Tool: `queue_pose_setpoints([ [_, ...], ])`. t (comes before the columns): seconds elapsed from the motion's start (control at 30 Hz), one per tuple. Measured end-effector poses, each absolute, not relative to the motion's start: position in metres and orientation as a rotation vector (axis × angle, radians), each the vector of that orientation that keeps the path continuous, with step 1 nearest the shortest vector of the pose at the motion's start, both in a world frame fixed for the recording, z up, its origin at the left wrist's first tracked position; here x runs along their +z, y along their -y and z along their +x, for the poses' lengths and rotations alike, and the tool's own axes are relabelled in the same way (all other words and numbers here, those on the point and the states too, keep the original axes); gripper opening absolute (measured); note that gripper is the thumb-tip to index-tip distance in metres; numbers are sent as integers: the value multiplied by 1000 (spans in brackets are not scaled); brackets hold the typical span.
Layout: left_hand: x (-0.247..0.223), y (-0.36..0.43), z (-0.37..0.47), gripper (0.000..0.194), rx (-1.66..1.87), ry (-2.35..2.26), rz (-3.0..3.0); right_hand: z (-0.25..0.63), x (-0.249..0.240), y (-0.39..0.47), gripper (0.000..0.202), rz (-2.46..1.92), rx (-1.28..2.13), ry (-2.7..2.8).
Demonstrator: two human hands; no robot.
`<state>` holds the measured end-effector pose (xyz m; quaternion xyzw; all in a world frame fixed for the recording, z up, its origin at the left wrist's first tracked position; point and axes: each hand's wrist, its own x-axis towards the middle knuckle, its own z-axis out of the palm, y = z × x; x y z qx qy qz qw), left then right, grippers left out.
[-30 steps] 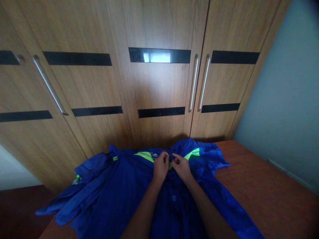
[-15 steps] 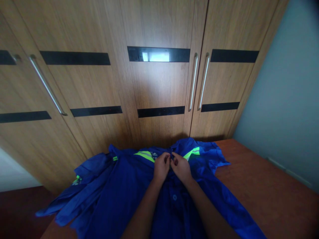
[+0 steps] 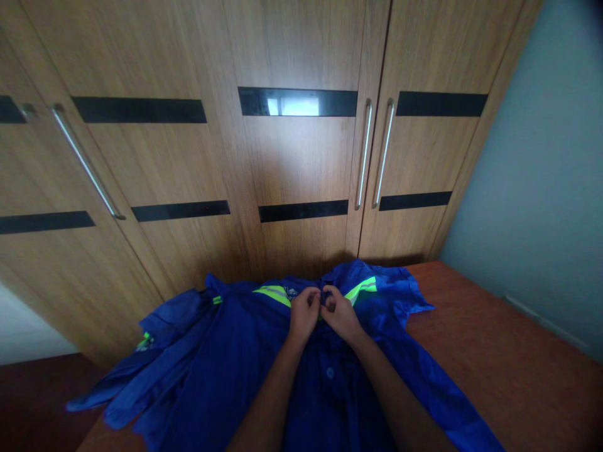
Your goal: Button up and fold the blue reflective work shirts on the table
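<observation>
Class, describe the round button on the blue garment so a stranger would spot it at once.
In front of the wooden wardrobe lies a blue garment. Lower in the picture than the left hand and right hand, between the forearms, is the button. Its small, paler round shape stands out from the darker cloth around it.

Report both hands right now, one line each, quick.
Left hand: curled at the front of the blue garment; whether it grips the cloth can't be told.
Right hand: loosely curled beside it; whether it holds anything can't be told.
</observation>
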<state>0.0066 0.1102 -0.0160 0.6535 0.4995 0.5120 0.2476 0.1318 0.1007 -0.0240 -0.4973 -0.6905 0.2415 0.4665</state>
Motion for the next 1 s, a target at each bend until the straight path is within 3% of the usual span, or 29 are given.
queue_pose_setpoints([
  [0.4,-16,-117,15,6,1477,-1385,1598,133,-18,-90,64,-1334,505,1910],
  [0.7,-16,-115,14,10,1493,-1346,1611,135,-14,-94,34,-1512,329,1893],
  [1.0,-13,-107,21,10,1496,-1329,1527,137,-3,-86,22,-1659,140,1914],
])
